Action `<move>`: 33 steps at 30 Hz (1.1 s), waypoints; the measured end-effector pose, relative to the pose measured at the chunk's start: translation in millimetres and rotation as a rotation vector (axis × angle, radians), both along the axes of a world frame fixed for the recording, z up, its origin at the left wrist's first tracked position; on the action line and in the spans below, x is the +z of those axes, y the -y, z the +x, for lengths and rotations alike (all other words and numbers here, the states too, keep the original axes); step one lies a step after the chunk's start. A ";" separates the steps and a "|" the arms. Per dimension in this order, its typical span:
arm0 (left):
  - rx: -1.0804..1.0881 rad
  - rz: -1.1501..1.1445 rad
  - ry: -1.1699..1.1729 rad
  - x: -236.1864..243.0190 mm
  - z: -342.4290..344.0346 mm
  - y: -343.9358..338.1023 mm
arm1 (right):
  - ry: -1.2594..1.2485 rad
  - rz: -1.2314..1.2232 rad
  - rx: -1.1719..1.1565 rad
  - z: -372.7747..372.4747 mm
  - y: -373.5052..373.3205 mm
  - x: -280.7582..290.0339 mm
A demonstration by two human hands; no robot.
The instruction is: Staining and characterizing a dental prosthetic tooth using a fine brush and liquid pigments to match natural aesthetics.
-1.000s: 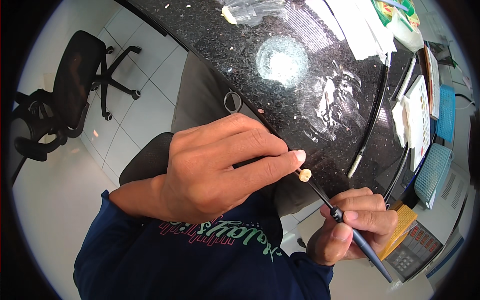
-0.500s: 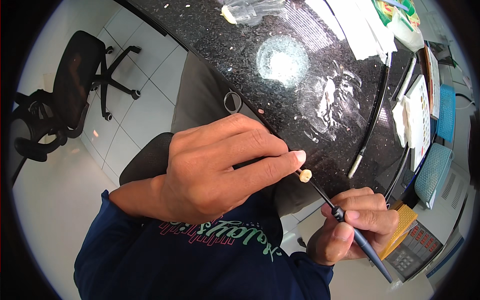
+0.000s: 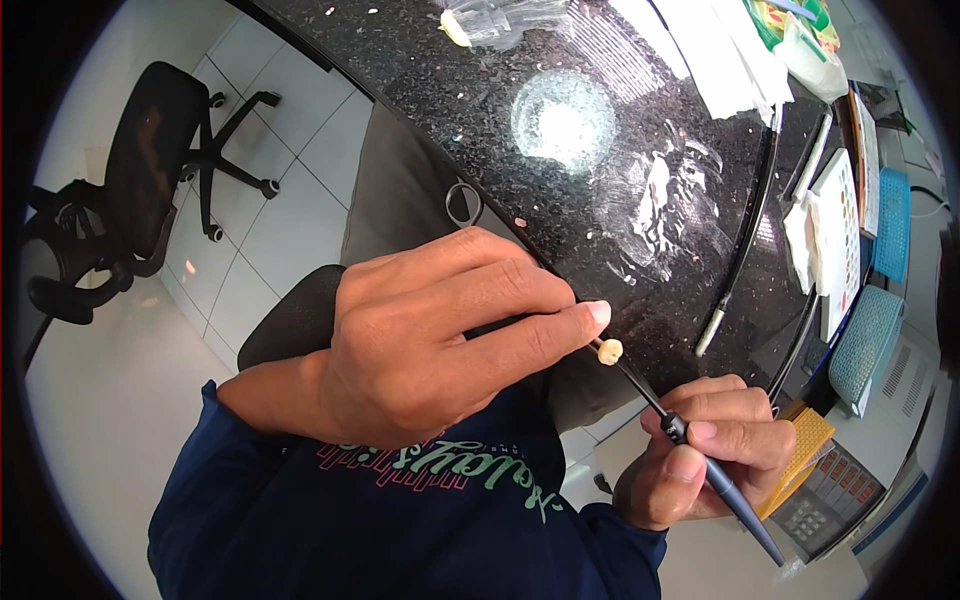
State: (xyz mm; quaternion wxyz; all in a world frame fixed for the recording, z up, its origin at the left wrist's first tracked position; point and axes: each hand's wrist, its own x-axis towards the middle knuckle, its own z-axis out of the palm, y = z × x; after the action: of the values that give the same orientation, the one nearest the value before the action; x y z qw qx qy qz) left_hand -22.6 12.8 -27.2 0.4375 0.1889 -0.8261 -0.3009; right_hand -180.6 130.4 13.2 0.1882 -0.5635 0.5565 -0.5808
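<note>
Black speckled counter (image 3: 560, 200) behind; left hand (image 3: 430, 350) pinches small cream tooth-shaped piece (image 3: 609, 351), right hand (image 3: 705, 460) grips dark brush (image 3: 700, 460).

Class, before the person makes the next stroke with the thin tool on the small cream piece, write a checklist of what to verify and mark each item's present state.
1. Left hand holds the small cream piece at its fingertips: ok.
2. Right hand grips the thin dark tool like a pen: ok.
3. Tool tip meets the piece: ok; exact contact spot: cannot tell.
4. Work is held clear of the black speckled counter: ok.
5. Grip firmness on the piece: cannot tell.
</note>
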 end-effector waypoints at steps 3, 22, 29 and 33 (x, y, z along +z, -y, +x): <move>0.000 -0.001 0.003 0.1 0.2 -0.8 | 0.012 -0.009 -0.023 0.8 -0.5 -0.5; -0.065 0.107 0.144 15.7 3.8 2.2 | -0.006 0.005 -0.153 -48.8 -9.5 40.5; -0.056 0.146 0.231 20.1 -0.7 0.8 | -0.024 0.216 -0.473 -170.3 37.3 73.4; -0.040 0.213 0.284 23.9 -5.7 -4.1 | 0.018 0.273 -0.469 -219.7 55.3 51.3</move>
State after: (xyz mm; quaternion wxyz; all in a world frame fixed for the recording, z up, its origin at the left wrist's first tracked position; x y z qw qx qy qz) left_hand -28.3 16.9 -3.3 0.2882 0.2583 -0.8466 -0.3655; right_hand -400.2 75.1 64.6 0.1278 -0.3835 0.7433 -0.5330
